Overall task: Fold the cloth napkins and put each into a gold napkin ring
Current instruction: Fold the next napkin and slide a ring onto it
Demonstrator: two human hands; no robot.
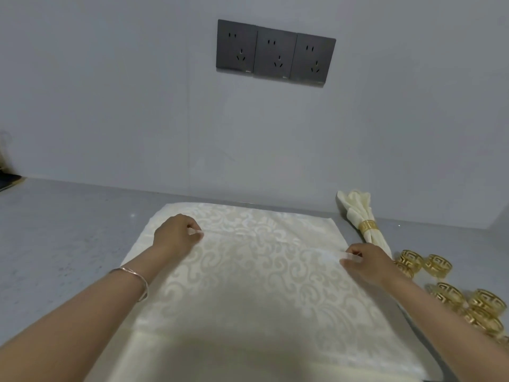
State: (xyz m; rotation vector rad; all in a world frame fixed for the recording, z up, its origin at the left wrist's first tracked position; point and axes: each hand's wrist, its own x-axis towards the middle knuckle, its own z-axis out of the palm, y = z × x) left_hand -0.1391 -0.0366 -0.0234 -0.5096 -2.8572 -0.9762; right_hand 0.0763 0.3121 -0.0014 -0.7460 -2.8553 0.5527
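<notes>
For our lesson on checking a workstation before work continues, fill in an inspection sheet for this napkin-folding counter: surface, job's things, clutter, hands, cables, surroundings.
Surface: grey counter, lightly speckled.
Job's things: spread napkin, cream and patterned, lies flat in the middle; rolled napkin at rear right sits in a gold ring; loose gold rings are clustered at right.
Clutter: dark object at the far left edge, too cut off to identify.
Hands: left hand and right hand each pinch the spread napkin; bracelet on the left wrist.
Cables: nothing seen.
Surroundings: grey wall with three dark sockets, nothing plugged in.
</notes>
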